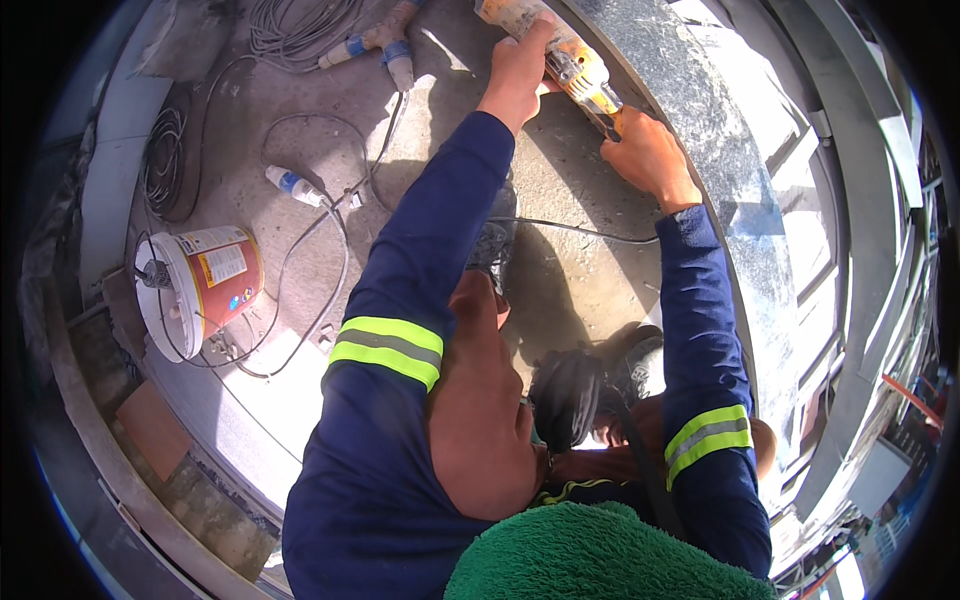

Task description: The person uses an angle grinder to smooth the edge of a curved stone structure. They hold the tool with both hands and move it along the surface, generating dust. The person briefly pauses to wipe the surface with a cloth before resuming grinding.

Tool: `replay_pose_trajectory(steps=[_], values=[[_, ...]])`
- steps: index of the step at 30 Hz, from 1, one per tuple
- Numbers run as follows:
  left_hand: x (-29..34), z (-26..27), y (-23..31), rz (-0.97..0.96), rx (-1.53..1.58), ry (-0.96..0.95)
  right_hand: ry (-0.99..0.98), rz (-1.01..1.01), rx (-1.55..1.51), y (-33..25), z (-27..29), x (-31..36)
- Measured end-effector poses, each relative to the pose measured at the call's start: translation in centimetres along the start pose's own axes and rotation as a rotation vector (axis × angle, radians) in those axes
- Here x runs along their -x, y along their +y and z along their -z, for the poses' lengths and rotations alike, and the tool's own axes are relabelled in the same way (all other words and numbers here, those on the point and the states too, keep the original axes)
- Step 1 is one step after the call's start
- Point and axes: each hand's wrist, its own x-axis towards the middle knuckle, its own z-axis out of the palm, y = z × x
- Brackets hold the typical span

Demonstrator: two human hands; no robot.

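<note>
A dusty yellow-and-black power tool point(578, 68), which looks like an angle grinder, is held out at the top, beside a long curved grey slab edge. My left hand point(520, 75) is closed around the middle of its body. Around the rear handle, my right hand point(648, 158) is closed, its fingers partly hidden behind the tool. The tool's front end is cut off by the upper rim, so its disc or bit cannot be seen. A dark cable point(580, 230) runs below the hands and passes behind my right sleeve.
On the left a red-and-white bucket point(225, 270) lies tipped over. Blue-and-white plug connectors point(295, 186), a multi-way splitter point(385, 40) and coiled cable point(165, 150) lie on the concrete floor. Loose cable loops reach near my boots. The grey slab point(735, 150) borders the right side, with metal framing point(880, 130) beyond.
</note>
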Motion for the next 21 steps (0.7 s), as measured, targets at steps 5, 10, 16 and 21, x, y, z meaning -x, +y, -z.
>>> replay_pose_trajectory(steps=[5,10,16,21], values=[[-1.7,1.2,-0.6,-0.010,-0.048,-0.022,0.008,-0.001,0.000,-0.1,-0.5,-1.2],[-2.0,1.1,-0.8,-0.012,-0.041,-0.006,0.012,-0.008,-0.005,-0.1,-0.7,-1.3],[-1.1,1.3,-0.4,-0.047,-0.118,-0.098,0.009,-0.010,0.000,0.1,-0.4,-0.6],[0.5,-0.2,-0.5,-0.020,0.025,-0.032,-0.022,-0.026,0.004,0.5,-0.3,0.2]])
